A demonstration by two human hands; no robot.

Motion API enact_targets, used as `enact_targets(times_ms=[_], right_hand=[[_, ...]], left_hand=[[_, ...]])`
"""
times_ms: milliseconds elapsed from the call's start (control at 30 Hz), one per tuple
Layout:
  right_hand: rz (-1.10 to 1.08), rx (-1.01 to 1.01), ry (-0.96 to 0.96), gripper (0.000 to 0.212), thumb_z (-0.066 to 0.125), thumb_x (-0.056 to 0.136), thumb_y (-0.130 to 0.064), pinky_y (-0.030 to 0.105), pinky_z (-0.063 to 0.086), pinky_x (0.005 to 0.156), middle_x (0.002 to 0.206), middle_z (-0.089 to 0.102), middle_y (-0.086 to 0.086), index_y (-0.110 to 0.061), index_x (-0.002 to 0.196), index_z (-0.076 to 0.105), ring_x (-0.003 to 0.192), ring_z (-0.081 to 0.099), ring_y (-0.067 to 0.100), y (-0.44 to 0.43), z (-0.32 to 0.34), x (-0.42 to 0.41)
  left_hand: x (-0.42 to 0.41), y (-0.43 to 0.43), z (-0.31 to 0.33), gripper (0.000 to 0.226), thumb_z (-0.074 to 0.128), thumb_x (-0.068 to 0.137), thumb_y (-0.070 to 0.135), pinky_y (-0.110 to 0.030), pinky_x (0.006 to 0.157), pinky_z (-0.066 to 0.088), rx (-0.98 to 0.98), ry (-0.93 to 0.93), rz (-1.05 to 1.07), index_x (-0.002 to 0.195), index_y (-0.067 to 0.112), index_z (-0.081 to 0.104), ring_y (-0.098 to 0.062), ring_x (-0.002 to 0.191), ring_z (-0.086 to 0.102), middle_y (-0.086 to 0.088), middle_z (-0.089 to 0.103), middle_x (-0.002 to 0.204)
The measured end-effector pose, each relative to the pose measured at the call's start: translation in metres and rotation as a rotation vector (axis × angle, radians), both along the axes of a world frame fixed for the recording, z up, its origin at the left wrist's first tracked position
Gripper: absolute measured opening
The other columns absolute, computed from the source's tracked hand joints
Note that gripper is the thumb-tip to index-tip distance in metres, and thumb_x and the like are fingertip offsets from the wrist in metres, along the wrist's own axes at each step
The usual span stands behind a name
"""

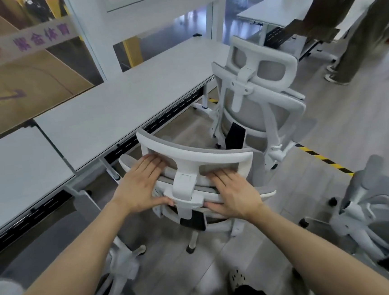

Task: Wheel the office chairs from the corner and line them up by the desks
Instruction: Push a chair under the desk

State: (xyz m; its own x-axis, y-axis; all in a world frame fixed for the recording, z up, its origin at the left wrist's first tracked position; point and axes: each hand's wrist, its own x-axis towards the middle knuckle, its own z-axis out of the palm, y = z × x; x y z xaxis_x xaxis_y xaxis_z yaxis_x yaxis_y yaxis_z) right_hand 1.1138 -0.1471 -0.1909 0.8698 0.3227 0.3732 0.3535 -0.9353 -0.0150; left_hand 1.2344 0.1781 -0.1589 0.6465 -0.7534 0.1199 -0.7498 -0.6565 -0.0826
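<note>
Though beside desk [114, 102], another chair [259, 94] ahead.

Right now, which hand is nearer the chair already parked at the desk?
Right. The right hand presses the back of the near chair on the side toward the parked chair; the left hand presses the opposite side, across the headrest bracket.

Your left hand [143, 187] and right hand [232, 193] press flat, fingers straight, against the back of a white-framed grey mesh office chair [196, 157] facing the long white desk [126, 101]. A second matching chair [260, 99] stands just beside it.
</note>
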Motion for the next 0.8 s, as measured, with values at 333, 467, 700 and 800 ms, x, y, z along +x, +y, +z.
enact_targets(times_ms=[333, 467, 700, 800], right_hand=[[0.114, -0.004, 0.0, 0.086, 0.067, 0.097, -0.067, 0.05, 0.047, 0.121, 0.141, 0.066, 0.013, -0.005, 0.155, 0.056, 0.131, 0.062, 0.035, -0.049, -0.003, 0.038], [0.212, 0.01, -0.041, 0.081, 0.071, 0.096, -0.064, 0.049, 0.05, 0.118, 0.137, 0.069, 0.014, -0.003, 0.149, 0.061, 0.127, 0.064, 0.035, -0.079, -0.003, 0.057], [0.382, 0.042, -0.076, 0.079, 0.076, 0.092, -0.065, 0.047, 0.051, 0.115, 0.133, 0.07, 0.011, -0.005, 0.142, 0.065, 0.125, 0.064, 0.034, -0.126, 0.0, 0.088], [0.45, 0.052, -0.024, 0.092, 0.075, 0.087, -0.079, 0.048, 0.051, 0.115, 0.134, 0.069, 0.011, -0.006, 0.142, 0.064, 0.126, 0.063, 0.033, -0.132, 0.006, 0.105]], left_hand=[[0.007, -0.04, -0.004, 0.128, 0.052, 0.082, 0.101, -0.055, 0.137, 0.024, -0.037, -0.076, 0.067, 0.158, -0.003, 0.05, -0.039, 0.157, 0.043, -0.021, 0.052, 0.162], [0.001, -0.062, -0.006, 0.127, 0.058, 0.081, 0.1, -0.059, 0.134, 0.028, -0.105, -0.067, 0.12, 0.158, -0.001, 0.05, -0.039, 0.156, 0.044, -0.019, 0.053, 0.162], [-0.027, -0.105, -0.018, 0.128, 0.06, 0.075, 0.103, -0.057, 0.135, 0.026, -0.173, -0.087, 0.286, 0.152, 0.0, 0.057, -0.038, 0.152, 0.049, -0.017, 0.059, 0.155], [-0.031, -0.109, -0.018, 0.126, 0.058, 0.078, 0.102, -0.058, 0.134, 0.026, -0.169, -0.092, 0.343, 0.151, 0.0, 0.058, -0.039, 0.151, 0.05, -0.017, 0.059, 0.155]])
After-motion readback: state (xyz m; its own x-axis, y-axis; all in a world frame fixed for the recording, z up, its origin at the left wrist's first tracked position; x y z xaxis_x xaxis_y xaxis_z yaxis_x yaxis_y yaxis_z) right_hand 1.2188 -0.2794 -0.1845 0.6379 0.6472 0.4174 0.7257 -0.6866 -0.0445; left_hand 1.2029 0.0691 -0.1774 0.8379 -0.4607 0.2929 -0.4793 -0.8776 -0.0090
